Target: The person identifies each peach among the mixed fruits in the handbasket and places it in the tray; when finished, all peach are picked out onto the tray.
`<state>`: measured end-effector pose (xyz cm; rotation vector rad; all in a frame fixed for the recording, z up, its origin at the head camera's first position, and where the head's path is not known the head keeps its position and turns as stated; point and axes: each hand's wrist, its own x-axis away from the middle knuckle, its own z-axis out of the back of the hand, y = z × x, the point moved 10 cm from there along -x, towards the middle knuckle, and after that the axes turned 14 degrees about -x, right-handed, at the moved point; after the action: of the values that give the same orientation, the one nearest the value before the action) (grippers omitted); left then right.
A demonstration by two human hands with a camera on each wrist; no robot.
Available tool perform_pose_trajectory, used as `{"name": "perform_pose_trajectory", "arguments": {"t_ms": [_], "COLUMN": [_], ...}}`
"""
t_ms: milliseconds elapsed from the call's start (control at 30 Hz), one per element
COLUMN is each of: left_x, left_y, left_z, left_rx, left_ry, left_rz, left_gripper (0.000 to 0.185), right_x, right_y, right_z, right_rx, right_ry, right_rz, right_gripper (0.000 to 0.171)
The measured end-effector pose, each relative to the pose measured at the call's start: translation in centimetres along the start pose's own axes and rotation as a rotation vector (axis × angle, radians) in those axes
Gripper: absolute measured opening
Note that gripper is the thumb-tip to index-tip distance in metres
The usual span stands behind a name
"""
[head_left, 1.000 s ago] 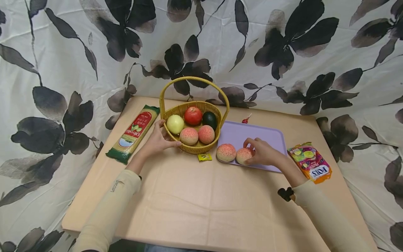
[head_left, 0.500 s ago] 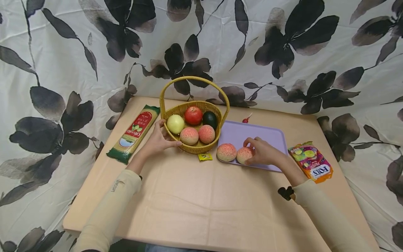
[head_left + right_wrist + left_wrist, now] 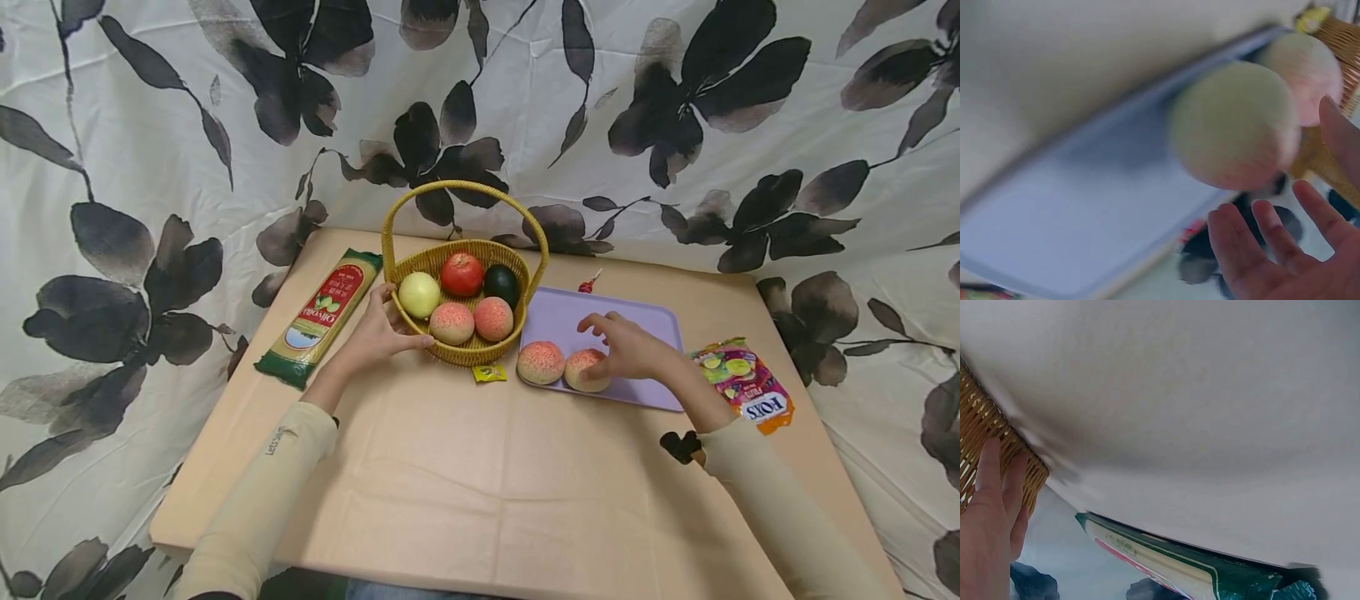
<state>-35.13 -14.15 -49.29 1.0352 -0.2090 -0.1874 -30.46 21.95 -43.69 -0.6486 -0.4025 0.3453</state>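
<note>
My left hand [image 3: 378, 329] rests against the left side of the yellow wicker basket [image 3: 459, 358]. In the left wrist view its fingers [image 3: 988, 465] lie fairly straight along the weave; the thumb reaches across the front. Inside the basket sit two peaches, a red fruit [image 3: 461, 275], a pale yellow-green round one [image 3: 418, 295] and a dark green one [image 3: 501, 285]. Over the lilac tray [image 3: 641, 317] is my right hand [image 3: 633, 348], fingers spread, just above a peach [image 3: 583, 372]. The right wrist view shows the fingertips apart from it. Another peach [image 3: 540, 362] sits beside it, at the tray's left end.
A green-and-gold Olivoilà packet [image 3: 322, 317] lies left of the basket. A purple and orange FOX'S sweets bag [image 3: 742, 383] is right of the tray. One small yellow wrapped sweet [image 3: 489, 374] lies before the basket; a red lollipop [image 3: 587, 285] lies behind the tray.
My right hand has let go of the right-hand peach on the tray; its fingers have opened and lifted slightly. The left hand and the basket have stayed put.
</note>
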Motion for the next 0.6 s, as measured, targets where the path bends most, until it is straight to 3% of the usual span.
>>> {"name": "perform_pose_trajectory", "arguments": {"t_ms": [267,333,600], "left_x": [0.0,0.4,0.2], "left_y": [-0.3,0.4,-0.4], "left_z": [0.1,0.2,0.4], "left_rx": [0.001,-0.004,-0.052], "left_ry": [0.012,0.004,0.026], "left_rz": [-0.018,-0.006,-0.020], "left_gripper": [0.124,0.123,0.128], "right_x": [-2.7,-3.9,-9.5], "right_y": [-7.9,-10.0,-16.2], "right_z": [1.2,0.8,-1.3], "right_rx": [0.046,0.064,0.202], "right_ry": [-0.060,-0.099,-0.182], "right_rz": [0.089,0.110,0.186], "right_gripper": [0.062,0.061,0.056]}}
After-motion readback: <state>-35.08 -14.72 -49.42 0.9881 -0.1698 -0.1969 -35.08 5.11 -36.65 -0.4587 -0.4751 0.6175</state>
